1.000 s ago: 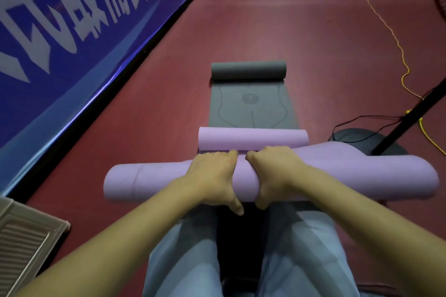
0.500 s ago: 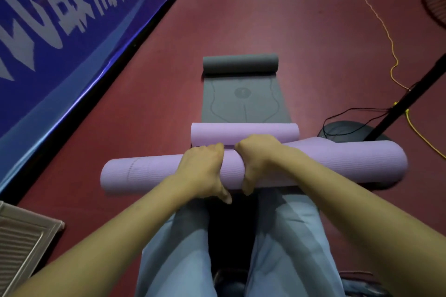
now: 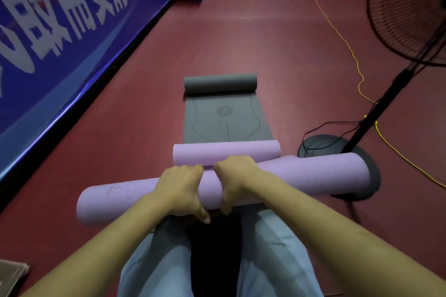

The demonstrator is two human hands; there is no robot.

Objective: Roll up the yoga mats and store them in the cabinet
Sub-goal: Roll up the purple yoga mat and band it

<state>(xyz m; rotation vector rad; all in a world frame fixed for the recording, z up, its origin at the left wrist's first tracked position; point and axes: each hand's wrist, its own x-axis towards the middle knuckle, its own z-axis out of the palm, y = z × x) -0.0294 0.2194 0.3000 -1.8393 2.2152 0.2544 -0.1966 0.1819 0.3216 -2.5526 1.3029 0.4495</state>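
Your left hand (image 3: 179,190) and right hand (image 3: 233,179) are clamping one rolled purple mat (image 3: 301,176); another roll (image 3: 226,152) is lying beyond; the grey mat (image 3: 224,118) is waiting half-rolled; nothing's stored.

The rolled mat (image 3: 301,176) I've got is pale lilac with a fine wavy ribbed texture and a faint dotted line near its left end. The second roll (image 3: 226,152) behind it is the same lilac, plain. The half-rolled mat (image 3: 224,118) past that is dark grey with thin line markings and a round emblem. Floor (image 3: 265,43) is deep maroon, the banner (image 3: 72,19) blue with big white characters, cable (image 3: 347,43) yellow, my trousers (image 3: 277,255) light grey-blue.
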